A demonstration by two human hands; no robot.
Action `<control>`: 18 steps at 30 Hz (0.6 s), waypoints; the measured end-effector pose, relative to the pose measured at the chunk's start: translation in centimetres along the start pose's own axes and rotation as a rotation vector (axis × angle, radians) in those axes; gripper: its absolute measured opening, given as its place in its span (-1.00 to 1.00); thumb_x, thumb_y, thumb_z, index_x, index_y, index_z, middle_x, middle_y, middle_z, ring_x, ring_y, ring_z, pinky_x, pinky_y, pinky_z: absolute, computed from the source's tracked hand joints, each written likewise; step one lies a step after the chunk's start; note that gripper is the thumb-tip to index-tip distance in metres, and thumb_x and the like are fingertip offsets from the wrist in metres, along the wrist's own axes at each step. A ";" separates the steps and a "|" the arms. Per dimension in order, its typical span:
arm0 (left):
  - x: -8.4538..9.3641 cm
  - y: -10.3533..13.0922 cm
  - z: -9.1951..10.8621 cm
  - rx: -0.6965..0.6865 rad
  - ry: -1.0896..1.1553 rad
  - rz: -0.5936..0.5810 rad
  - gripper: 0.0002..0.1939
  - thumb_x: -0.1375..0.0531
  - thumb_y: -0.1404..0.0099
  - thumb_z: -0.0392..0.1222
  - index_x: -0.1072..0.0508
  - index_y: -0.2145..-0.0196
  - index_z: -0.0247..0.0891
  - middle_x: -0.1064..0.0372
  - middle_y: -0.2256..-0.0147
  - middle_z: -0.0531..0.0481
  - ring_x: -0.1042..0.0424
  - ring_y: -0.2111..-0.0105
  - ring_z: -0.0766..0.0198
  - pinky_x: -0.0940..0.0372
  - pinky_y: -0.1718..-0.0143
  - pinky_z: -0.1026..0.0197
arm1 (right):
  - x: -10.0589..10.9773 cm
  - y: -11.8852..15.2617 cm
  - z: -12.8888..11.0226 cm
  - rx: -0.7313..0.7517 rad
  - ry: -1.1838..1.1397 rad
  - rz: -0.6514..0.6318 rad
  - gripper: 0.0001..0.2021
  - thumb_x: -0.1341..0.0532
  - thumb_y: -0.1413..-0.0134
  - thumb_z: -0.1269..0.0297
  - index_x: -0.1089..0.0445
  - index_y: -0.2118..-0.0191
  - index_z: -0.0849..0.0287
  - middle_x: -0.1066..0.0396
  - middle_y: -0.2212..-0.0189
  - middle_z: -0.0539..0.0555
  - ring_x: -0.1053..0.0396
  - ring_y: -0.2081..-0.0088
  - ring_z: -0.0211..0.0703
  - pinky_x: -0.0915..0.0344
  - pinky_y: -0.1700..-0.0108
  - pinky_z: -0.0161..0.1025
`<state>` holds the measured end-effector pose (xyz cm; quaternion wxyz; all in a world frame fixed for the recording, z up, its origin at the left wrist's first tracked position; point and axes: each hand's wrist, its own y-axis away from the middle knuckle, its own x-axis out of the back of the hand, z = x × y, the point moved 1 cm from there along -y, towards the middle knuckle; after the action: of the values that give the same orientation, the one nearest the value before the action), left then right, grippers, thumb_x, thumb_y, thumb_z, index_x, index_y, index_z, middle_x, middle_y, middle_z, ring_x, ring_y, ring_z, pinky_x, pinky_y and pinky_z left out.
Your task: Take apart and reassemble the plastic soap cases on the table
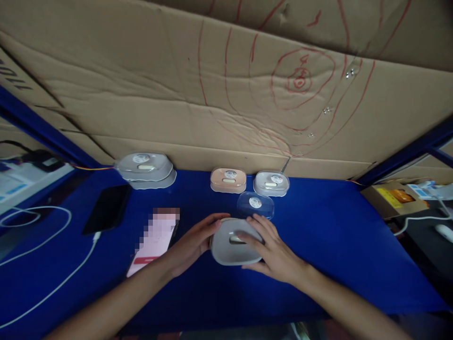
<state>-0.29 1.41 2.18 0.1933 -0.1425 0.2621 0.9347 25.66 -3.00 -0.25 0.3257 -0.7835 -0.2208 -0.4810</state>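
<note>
A grey oval box (230, 252) with a pale slot in its top is between my two hands, near the middle of the blue table. My left hand (198, 238) grips its left side, fingers along the far edge. On the right side, my right hand (274, 248) holds the box too, with fingers lying over its top and the thumb at the near edge. Just behind the box lies a clear oval lid (267, 206) with a round white sticker, partly hidden by my right fingers.
Along the cardboard wall (141, 71) stand stacked grey boxes (152, 177), a peach box (228, 182) and a white-grey box (271, 184). A lit phone (155, 243) and a dark phone (108, 208) with a white cable lie left on the blue table (336, 236).
</note>
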 end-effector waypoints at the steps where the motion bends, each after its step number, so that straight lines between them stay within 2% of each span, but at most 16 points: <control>1: 0.0 0.1 0.0 -0.004 -0.040 -0.005 -0.39 -0.44 -0.25 0.24 -0.53 -0.12 -0.13 -0.57 -0.05 -0.08 -0.53 0.04 0.12 -0.40 0.10 0.22 | 0.0 0.1 0.1 -0.018 -0.046 -0.005 -0.28 -0.37 -0.28 0.00 -0.21 -0.44 0.06 -0.04 -0.49 0.40 0.09 -0.54 0.37 -0.08 -0.44 0.41; 4: 0.2 -0.1 -0.3 -0.008 -0.182 0.008 -0.42 -0.37 -0.27 0.34 -0.54 0.02 -0.19 -0.58 0.23 -0.01 -0.55 0.27 0.19 -0.39 0.30 0.26 | 0.2 0.1 0.5 -0.075 -0.316 -0.043 -0.19 -0.45 -0.18 -0.05 -0.22 -0.44 0.10 0.02 -0.51 0.40 0.06 -0.54 0.31 -0.18 -0.44 0.20; 6: 0.4 -0.4 -0.7 0.024 -0.239 0.005 -0.37 -0.24 -0.33 0.45 -0.50 0.11 -0.24 -0.50 0.44 0.02 -0.49 0.48 0.20 -0.31 0.50 0.25 | 0.4 0.1 0.9 -0.118 -0.540 -0.034 -0.20 -0.44 -0.18 -0.07 -0.23 -0.42 0.12 -0.10 -0.46 0.38 -0.08 -0.50 0.23 -0.22 -0.42 0.10; 7: 0.4 -0.6 -0.9 0.036 -0.225 -0.012 -0.34 -0.17 -0.36 0.48 -0.48 0.11 -0.24 -0.49 0.48 0.00 -0.48 0.53 0.18 -0.29 0.54 0.24 | 0.6 0.1 1.1 -0.144 -0.626 -0.011 -0.23 -0.42 -0.21 -0.08 -0.23 -0.41 0.10 -0.17 -0.43 0.36 -0.15 -0.47 0.20 -0.23 -0.42 0.09; 9: 0.4 -0.7 -1.2 0.030 -0.105 -0.085 -0.31 -0.12 -0.39 0.49 -0.46 -0.02 -0.23 -0.58 0.36 -0.11 -0.57 0.42 0.08 -0.40 0.46 0.16 | 0.6 0.1 1.3 -0.202 -0.678 0.042 -0.30 -0.38 -0.26 -0.06 -0.24 -0.40 0.07 -0.21 -0.41 0.33 -0.21 -0.44 0.18 -0.24 -0.41 0.09; 10: 0.3 -0.7 -1.2 0.024 -0.019 -0.140 -0.30 -0.14 -0.39 0.47 -0.45 -0.11 -0.20 -0.62 0.21 -0.17 -0.61 0.27 0.02 -0.47 0.34 0.09 | 0.5 0.1 1.4 -0.222 -0.645 0.059 -0.31 -0.38 -0.27 -0.06 -0.25 -0.39 0.07 -0.16 -0.44 0.33 -0.19 -0.45 0.19 -0.23 -0.41 0.09; 12: 0.1 -0.4 -1.4 0.034 0.146 -0.213 -0.32 -0.22 -0.39 0.39 -0.39 -0.26 -0.09 -0.55 -0.08 -0.19 -0.56 -0.02 -0.03 -0.48 0.08 -0.01 | 0.1 0.2 1.3 -0.222 -0.523 0.055 -0.27 -0.41 -0.22 -0.06 -0.26 -0.39 0.08 -0.02 -0.50 0.35 -0.08 -0.50 0.24 -0.20 -0.43 0.11; 14: -0.1 -0.2 -1.6 0.064 0.237 -0.177 -0.38 -0.31 -0.40 0.26 -0.39 -0.29 -0.03 -0.49 -0.17 -0.12 -0.50 -0.11 0.02 -0.42 -0.03 0.05 | -0.5 0.3 1.1 -0.188 -0.409 0.029 -0.22 -0.43 -0.18 -0.08 -0.25 -0.40 0.10 0.06 -0.52 0.37 0.00 -0.52 0.27 -0.18 -0.44 0.13; 16: -0.3 0.0 -2.0 0.067 0.272 -0.092 -0.43 -0.34 -0.42 0.14 -0.40 -0.29 -0.01 -0.49 -0.15 -0.09 -0.48 -0.12 0.05 -0.38 -0.04 0.11 | -0.8 0.2 0.9 -0.156 -0.322 0.008 -0.19 -0.43 -0.17 -0.12 -0.24 -0.41 0.10 0.06 -0.52 0.38 0.02 -0.53 0.30 -0.18 -0.44 0.17; 18: -0.4 0.0 -2.2 0.049 0.280 -0.060 -0.43 -0.34 -0.42 0.12 -0.39 -0.30 -0.01 -0.48 -0.14 -0.10 -0.46 -0.13 0.01 -0.37 -0.04 0.08 | -0.7 0.0 0.9 -0.145 -0.254 -0.017 -0.17 -0.43 -0.15 -0.15 -0.24 -0.42 0.09 0.04 -0.52 0.38 0.02 -0.53 0.32 -0.19 -0.43 0.21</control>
<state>0.43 0.07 0.49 0.1863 -0.2747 0.3051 0.8926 25.92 -2.39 -1.19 0.2337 -0.8576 -0.2315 -0.3953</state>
